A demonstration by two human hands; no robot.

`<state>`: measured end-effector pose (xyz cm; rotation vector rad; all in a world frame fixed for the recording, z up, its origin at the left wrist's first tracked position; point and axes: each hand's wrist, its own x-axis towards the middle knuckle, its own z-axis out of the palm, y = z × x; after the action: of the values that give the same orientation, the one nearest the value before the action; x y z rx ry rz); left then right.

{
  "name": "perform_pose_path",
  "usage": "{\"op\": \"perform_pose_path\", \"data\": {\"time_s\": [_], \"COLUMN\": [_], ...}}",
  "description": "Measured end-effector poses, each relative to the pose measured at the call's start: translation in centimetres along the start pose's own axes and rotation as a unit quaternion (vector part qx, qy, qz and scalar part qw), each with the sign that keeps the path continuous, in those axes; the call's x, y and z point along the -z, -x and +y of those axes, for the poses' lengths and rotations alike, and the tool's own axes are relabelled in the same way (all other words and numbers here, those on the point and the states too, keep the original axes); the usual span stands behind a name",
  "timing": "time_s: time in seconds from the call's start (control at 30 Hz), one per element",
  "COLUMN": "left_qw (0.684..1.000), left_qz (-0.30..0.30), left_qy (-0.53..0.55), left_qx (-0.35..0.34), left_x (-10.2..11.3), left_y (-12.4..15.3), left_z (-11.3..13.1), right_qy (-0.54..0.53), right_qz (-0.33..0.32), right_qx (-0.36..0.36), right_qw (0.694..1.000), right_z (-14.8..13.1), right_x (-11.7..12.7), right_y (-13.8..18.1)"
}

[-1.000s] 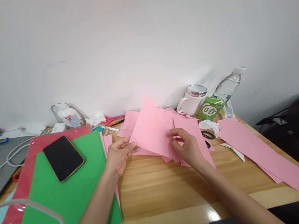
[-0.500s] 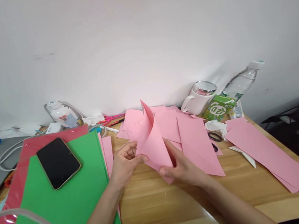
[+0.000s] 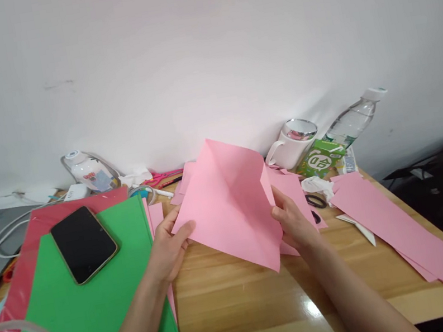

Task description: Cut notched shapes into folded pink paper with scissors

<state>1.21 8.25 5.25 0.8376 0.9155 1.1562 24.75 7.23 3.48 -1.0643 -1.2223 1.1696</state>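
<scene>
A creased pink paper square (image 3: pixel 230 204) is held up over the wooden table (image 3: pixel 236 305), spread out like a diamond. My left hand (image 3: pixel 167 248) pinches its left corner and my right hand (image 3: pixel 292 222) grips its right corner. Fold lines cross the sheet. More pink sheets (image 3: pixel 293 188) lie on the table behind it, partly hidden.
Green paper (image 3: pixel 96 306) over red paper (image 3: pixel 24 284) lies at the left with a black phone (image 3: pixel 84 244) on top. Pink strips (image 3: pixel 397 227) lie at the right. A white mug (image 3: pixel 292 145), green carton (image 3: pixel 320 158), water bottle (image 3: pixel 350 122) and scissors (image 3: pixel 316 201) sit along the back.
The pink sheet, folded and curled between my hands half a second ago, is now opened out flat. My hands have moved apart to its left and right corners.
</scene>
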Motion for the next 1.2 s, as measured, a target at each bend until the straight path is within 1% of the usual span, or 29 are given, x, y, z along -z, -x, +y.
{"op": "perform_pose_path", "data": {"time_s": [0.1, 0.13, 0.17, 0.23, 0.27, 0.33, 0.47, 0.53, 0.63, 0.77, 0.87, 0.97, 1.07, 1.17, 1.2], "left_qw": [1.0, 1.0, 1.0, 1.0, 1.0, 1.0, 0.999, 0.999, 0.999, 1.0, 1.0, 0.998, 0.995, 0.991, 0.991], "left_qz": [-0.01, -0.013, -0.017, -0.022, -0.021, -0.015, 0.022, 0.027, 0.013, 0.002, -0.008, -0.041, -0.069, -0.062, -0.05], "left_qy": [-0.012, -0.013, -0.012, -0.007, -0.002, 0.009, 0.024, 0.029, 0.031, 0.018, -0.009, -0.038, -0.01, 0.029, 0.032], "left_qx": [0.009, 0.012, 0.014, 0.017, 0.016, 0.008, -0.013, -0.015, -0.01, -0.004, 0.009, 0.037, 0.07, 0.111, 0.123], "left_x": [0.4, 0.4, 0.4, 0.5, 0.5, 0.5, 0.8, 0.9, 0.8, 0.6, 1.1, 2.1, 2.5, 2.1, 1.9], "left_y": [0.0, 0.0, 0.0, 0.1, 0.0, 0.0, -0.3, -0.5, -0.5, -0.4, -0.4, -0.3, -0.2, -0.1, 0.0], "left_z": [0.1, 0.1, 0.1, 0.0, 0.0, 0.0, 0.0, 0.0, -0.1, 0.0, 0.5, 1.3, 1.5, 1.0, 0.8], "right_qy": [-0.085, -0.101, -0.112, -0.13, -0.139, -0.154, -0.162, -0.169, -0.172, -0.148, -0.152, -0.144, -0.106, -0.025, 0.016], "right_qz": [-0.057, -0.061, -0.052, -0.014, 0.004, 0.019, 0.018, 0.017, 0.016, 0.027, 0.027, -0.009, -0.079, -0.165, -0.174], "right_qx": [-0.04, -0.056, -0.071, -0.093, -0.1, -0.114, -0.126, -0.124, -0.121, -0.117, -0.12, -0.132, -0.146, -0.144, -0.127], "right_qw": [0.994, 0.991, 0.99, 0.987, 0.985, 0.981, 0.979, 0.978, 0.977, 0.982, 0.981, 0.981, 0.98, 0.975, 0.976], "right_z": [-0.5, -0.5, -0.4, 0.1, 0.3, 0.7, 0.9, 0.8, 0.8, 0.8, 0.9, 0.9, 0.6, -0.5, -0.9], "right_x": [1.2, 1.6, 2.0, 2.4, 2.4, 2.1, 1.2, 1.0, 0.8, 0.7, 0.9, 1.3, 1.5, 1.4, 1.3], "right_y": [0.0, 0.1, 0.1, 0.2, 0.2, 0.1, -0.1, -0.1, 0.0, 0.1, 0.1, 0.3, 0.6, 1.0, 1.1]}}
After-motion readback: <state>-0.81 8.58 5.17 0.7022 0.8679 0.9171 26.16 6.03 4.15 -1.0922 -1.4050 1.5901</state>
